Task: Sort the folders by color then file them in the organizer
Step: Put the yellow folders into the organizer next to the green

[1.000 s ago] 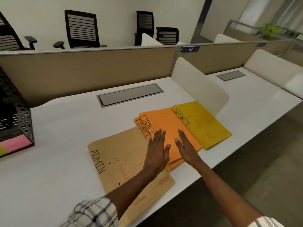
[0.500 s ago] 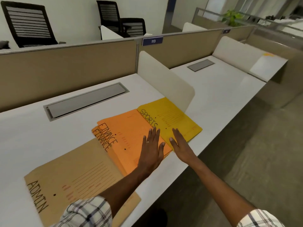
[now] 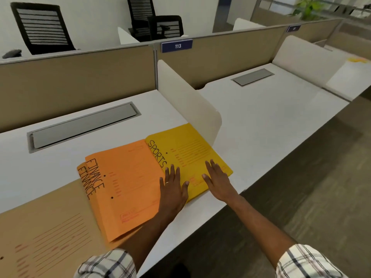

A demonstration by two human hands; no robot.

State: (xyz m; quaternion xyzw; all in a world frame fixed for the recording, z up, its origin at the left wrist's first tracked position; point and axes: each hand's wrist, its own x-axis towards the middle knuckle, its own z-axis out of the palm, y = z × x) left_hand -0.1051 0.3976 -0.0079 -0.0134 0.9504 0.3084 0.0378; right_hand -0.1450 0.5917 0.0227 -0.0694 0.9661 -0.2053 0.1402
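At your far left lies the brown folder (image 3: 50, 227), flat on the desk (image 3: 261, 125) and partly out of view. Overlapping its right edge are the two orange FINANCE folders (image 3: 128, 183), the upper one shifted slightly so both labels show. Next comes the yellow SPORTS folder (image 3: 188, 153), its left edge resting on the orange pair and its far corner just beside the white divider (image 3: 186, 103).

Your left hand (image 3: 172, 189) lies flat with fingers spread, palm down across the seam where orange meets yellow; it grips nothing. Your right hand (image 3: 217, 179) is likewise open and flat on the near right part of the yellow folder, pressing rather than holding.

The organizer is not in view, so filing looks some way off.

Watch the near edge: the yellow folder's corner sits close to the desk's lip, and a flat-palm push toward you could slide it off. Because the piles overlap, dragging yellow may also pull the top orange folder along and skew that stack.
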